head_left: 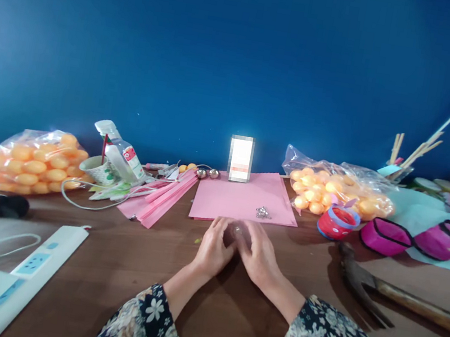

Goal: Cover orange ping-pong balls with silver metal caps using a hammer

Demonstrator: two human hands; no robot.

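A person's left hand (pixel 212 251) and right hand (pixel 259 255) together at a small shiny silver piece (pixel 237 229), grip unclear, near flat pink paper (pixel 237 202).

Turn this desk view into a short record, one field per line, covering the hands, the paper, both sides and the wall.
Hands: left hand and right hand close together, fingers curved
Between hands: small shiny item, too blurred to identify
Pink paper: small silvery pieces on top
Left side: white power strip
Right side: hammer
Wall: blue
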